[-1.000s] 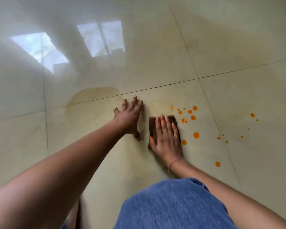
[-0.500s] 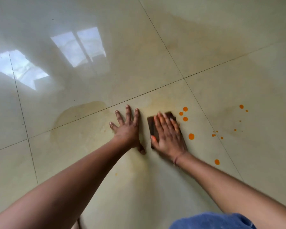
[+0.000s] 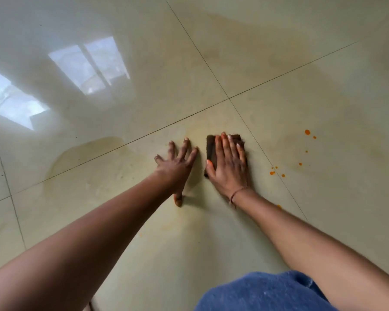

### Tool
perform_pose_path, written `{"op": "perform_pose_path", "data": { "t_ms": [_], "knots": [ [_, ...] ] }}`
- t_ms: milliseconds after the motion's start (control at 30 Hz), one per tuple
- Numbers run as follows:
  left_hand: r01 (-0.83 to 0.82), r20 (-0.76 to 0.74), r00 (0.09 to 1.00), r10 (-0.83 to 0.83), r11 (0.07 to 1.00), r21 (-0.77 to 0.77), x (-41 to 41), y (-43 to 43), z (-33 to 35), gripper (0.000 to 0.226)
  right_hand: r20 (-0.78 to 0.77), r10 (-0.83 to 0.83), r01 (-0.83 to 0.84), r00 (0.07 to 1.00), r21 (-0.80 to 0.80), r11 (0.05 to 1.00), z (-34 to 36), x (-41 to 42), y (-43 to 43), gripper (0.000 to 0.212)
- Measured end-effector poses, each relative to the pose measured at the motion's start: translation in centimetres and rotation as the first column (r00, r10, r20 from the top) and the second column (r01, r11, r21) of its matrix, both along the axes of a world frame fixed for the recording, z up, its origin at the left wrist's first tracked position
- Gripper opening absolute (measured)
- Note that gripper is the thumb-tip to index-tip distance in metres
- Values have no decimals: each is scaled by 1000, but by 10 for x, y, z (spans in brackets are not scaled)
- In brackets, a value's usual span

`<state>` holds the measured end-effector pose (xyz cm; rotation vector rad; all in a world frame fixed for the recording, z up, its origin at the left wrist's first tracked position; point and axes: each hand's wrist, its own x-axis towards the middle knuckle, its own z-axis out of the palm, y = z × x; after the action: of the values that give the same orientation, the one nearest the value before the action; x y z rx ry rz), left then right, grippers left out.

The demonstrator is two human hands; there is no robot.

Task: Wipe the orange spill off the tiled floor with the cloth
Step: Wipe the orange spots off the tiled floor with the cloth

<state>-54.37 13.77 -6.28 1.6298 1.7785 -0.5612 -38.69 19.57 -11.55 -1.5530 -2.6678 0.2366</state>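
Note:
My right hand (image 3: 229, 163) lies flat, fingers together, pressing a dark brown folded cloth (image 3: 211, 149) onto the glossy cream tiled floor (image 3: 279, 63). Most of the cloth is hidden under the palm. My left hand (image 3: 177, 163) rests flat on the tile just left of it, fingers spread, holding nothing. Small orange drops (image 3: 272, 173) lie right of the cloth by the grout line, with more orange drops (image 3: 307, 132) farther right. One orange spot (image 3: 279, 206) shows beside my right forearm.
A faint yellowish damp smear (image 3: 81, 153) spreads over the tile to the left. Window reflections (image 3: 90, 66) shine on the floor at upper left. My knee in blue denim (image 3: 263, 292) fills the bottom edge.
My right hand has pushed the cloth rightwards and away over the drops that lay beside it; those drops are gone from view. The left hand stays planted. The camera has shifted.

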Motion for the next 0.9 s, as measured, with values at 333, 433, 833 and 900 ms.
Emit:
{"op": "perform_pose_path", "data": {
  "t_ms": [333,433,833,900],
  "knots": [
    [-94,58,994,95,995,-19,11,2,-6,155,28,-161,162,987,-39,986,3,3,41,74],
    [-101,59,993,101,995,-9,10,0,-3,153,18,11,-10,1000,-47,999,0,33,-24,72],
    [-118,68,991,117,993,-1,12,-1,1,152,67,258,-251,964,-104,962,4,80,-82,74],
    [-83,43,996,82,996,21,17,0,3,152,33,273,-270,962,-69,960,1,109,-62,74]
  ]
}}
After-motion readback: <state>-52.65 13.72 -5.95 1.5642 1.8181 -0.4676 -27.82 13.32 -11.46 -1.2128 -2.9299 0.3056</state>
